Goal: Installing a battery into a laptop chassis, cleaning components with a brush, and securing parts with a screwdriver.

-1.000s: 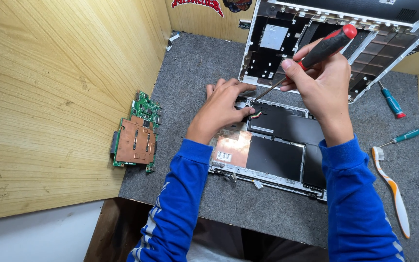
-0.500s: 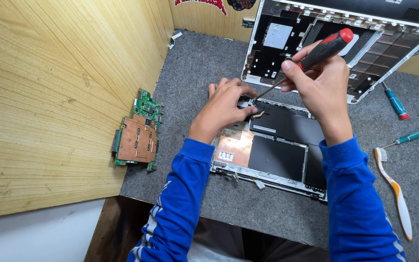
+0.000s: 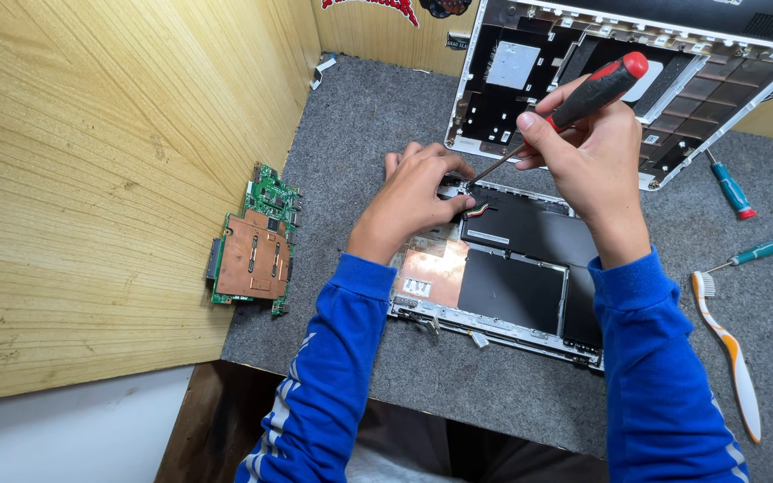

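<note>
Grey felt covers the tabletop (image 3: 378, 125), and light wooden walls stand around it on the left and at the back. On the far side, an opened laptop shell (image 3: 619, 72) with a white frame leans up against the back wall. In the middle lies the laptop base (image 3: 512, 277), open, with a flat black battery (image 3: 516, 286) inside and a copper-coloured plate beside it. To the left, well apart from the base, a green circuit board (image 3: 254, 246) with a copper plate rests at the edge of the felt, near the wooden wall. The left hand (image 3: 413, 192) presses down on the upper left corner of the base, fingers bent — it touches a small bundle of coloured wires there. The right hand (image 3: 588, 148) is closed around a screwdriver (image 3: 574, 103) with a red and black handle, and the metal tip points down to that same corner, just beside the left fingertips. On the right lie an orange and white toothbrush (image 3: 731, 358) and two smaller screwdrivers with teal handles (image 3: 731, 190) — both untouched.
</note>
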